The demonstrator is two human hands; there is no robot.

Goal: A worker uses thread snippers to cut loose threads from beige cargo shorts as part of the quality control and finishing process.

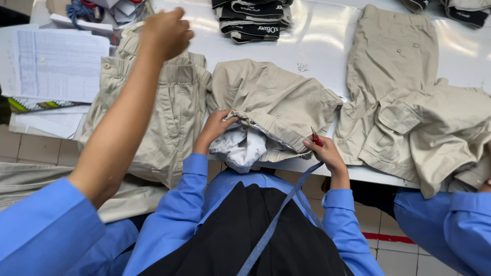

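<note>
A pair of khaki shorts (271,97) lies on the white table (317,46) in front of me, its waistband turned towards me and the white pocket lining (240,148) hanging out. My left hand (217,127) grips the waistband at its left end. My right hand (325,152) is at the waistband's right end and holds small red thread snips (314,137), tips pointing up at the fabric. My blue sleeves and black apron fill the lower middle.
A co-worker's raised arm and hand (166,33) reach over another pair of khaki shorts (163,117) on the left. A second co-worker's blue sleeve (450,225) is beside more khaki shorts (404,97) on the right. Printed papers (56,64) lie far left, folded dark garments (253,20) at the back.
</note>
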